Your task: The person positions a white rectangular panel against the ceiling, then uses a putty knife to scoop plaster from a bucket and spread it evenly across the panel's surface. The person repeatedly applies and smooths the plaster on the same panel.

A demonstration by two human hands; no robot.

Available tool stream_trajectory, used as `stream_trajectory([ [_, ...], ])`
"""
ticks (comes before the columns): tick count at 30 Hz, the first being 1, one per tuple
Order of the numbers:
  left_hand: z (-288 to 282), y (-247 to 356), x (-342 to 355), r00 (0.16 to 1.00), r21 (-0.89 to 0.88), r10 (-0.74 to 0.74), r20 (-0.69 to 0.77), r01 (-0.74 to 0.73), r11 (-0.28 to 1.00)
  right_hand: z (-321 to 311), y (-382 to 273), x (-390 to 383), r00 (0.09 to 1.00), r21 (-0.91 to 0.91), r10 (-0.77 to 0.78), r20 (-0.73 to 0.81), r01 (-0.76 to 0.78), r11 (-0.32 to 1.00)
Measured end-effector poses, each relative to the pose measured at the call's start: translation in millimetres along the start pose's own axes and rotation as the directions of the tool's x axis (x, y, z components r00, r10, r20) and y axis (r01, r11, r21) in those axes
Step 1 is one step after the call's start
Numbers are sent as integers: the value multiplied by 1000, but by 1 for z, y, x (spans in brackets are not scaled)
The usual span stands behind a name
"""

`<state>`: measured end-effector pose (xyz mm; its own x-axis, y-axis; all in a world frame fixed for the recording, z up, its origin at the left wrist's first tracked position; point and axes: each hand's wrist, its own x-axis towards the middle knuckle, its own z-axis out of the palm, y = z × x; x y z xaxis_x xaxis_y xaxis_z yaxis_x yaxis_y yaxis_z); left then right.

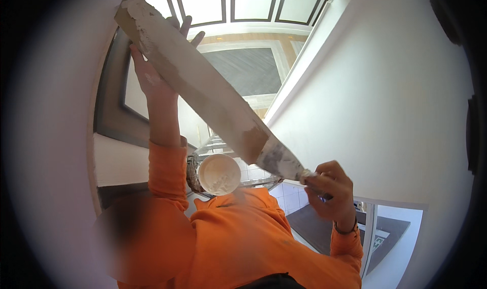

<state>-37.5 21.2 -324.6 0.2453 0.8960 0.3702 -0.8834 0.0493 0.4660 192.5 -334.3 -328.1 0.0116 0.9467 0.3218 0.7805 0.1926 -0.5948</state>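
Observation:
A long, flat, tapering board (203, 88) runs slantwise from the upper left down to the right, its face smeared with pale filler. My left hand (157, 81) supports its far end from behind, thumb at one edge and fingers showing past the other. At the near end, the putty knife (279, 158) lies with its smeared blade against the board. My right hand (329, 190) is closed round the knife's handle. A round white bucket (219, 175) with whitish filler inside stands in front of my body, below the board.
Under the bucket and board, parts of a metal ladder (215, 146) show. A white wall (385, 96) rises at the right, and a dark-framed panel (114, 93) stands at the left. Dark grey flooring (246, 68) with a pale border lies far below. A doorway (373, 223) opens at lower right.

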Motion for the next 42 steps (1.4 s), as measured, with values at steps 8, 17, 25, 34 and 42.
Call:
stream_trajectory([
  [8,-10,-40,-3,842,-355,-284,458,467,810,20,34,48,972,249,-205,-116,228,941],
  [17,-10,-40,-13,863,-237,-307,401,422,875,7,31,62,959,95,-279,47,274,957],
  [25,-39,-5,7,768,-202,-233,596,425,882,9,59,24,986,139,-52,159,30,990],
  [34,-25,9,15,948,11,-58,313,57,998,173,103,16,871,268,-14,491,-136,954],
  [42,-43,-1,-12,923,-57,-137,358,169,984,272,176,-5,843,24,45,537,-68,997],
])
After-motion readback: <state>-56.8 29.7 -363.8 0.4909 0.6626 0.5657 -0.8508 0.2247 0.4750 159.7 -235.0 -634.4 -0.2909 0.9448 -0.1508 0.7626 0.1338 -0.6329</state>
